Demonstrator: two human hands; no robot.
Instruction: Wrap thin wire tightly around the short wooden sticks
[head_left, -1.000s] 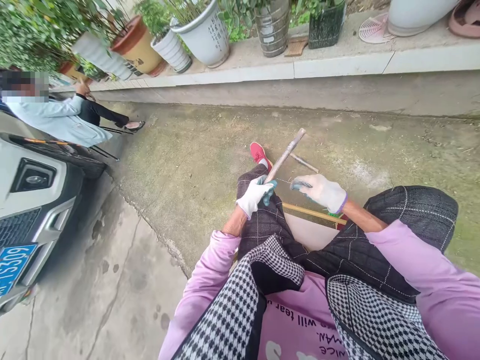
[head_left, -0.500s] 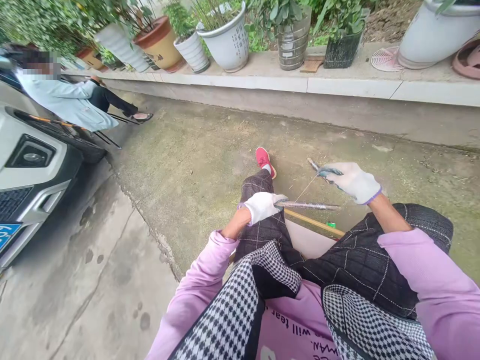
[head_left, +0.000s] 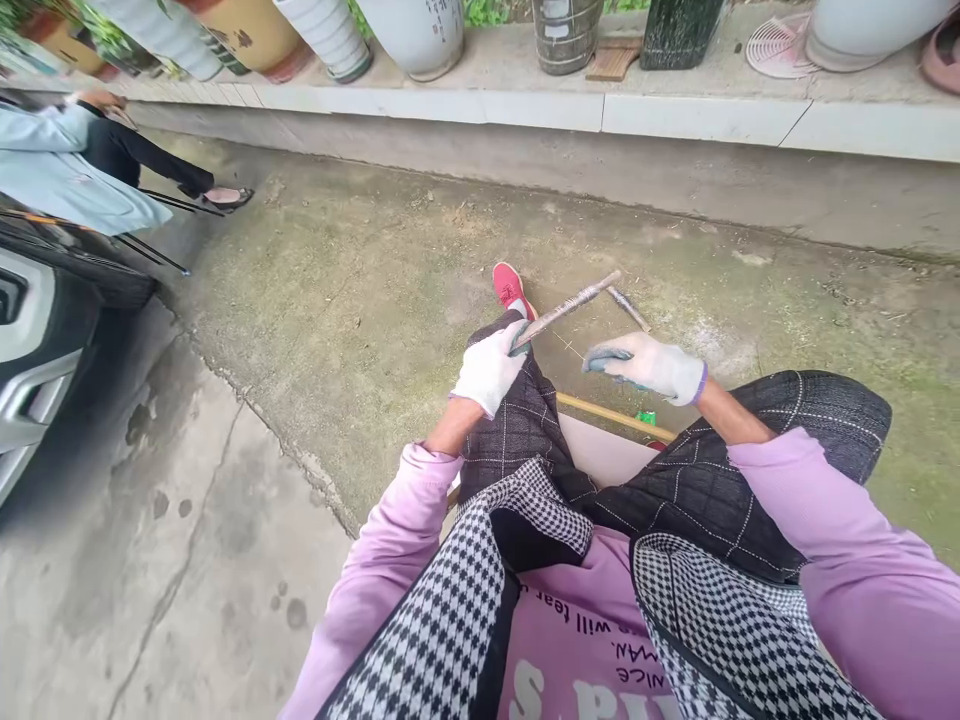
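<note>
I sit on the ground with my legs out, wearing white work gloves. My left hand [head_left: 487, 368] is closed round the lower end of a grey stick [head_left: 566, 308] that slants up to the right over my left knee. My right hand [head_left: 645, 365] is closed on a second, thinner grey stick [head_left: 628, 308] whose far end meets the tip of the first. A thin pale thread [head_left: 568, 346] runs between the two hands. Beneath my hands a yellow wooden rod [head_left: 611, 416] lies across a pale board between my legs.
A raised concrete ledge [head_left: 675, 112] with several plant pots runs along the back. A car's front [head_left: 30, 340] stands at the left. Another person in a light blue top [head_left: 60, 175] sits at the upper left, with thin dark rods beside them. My red shoe [head_left: 510, 288] points forward.
My left hand swung its stick from lying level back up to a slant. My right hand came down and in toward the left. The camera tilted down.
</note>
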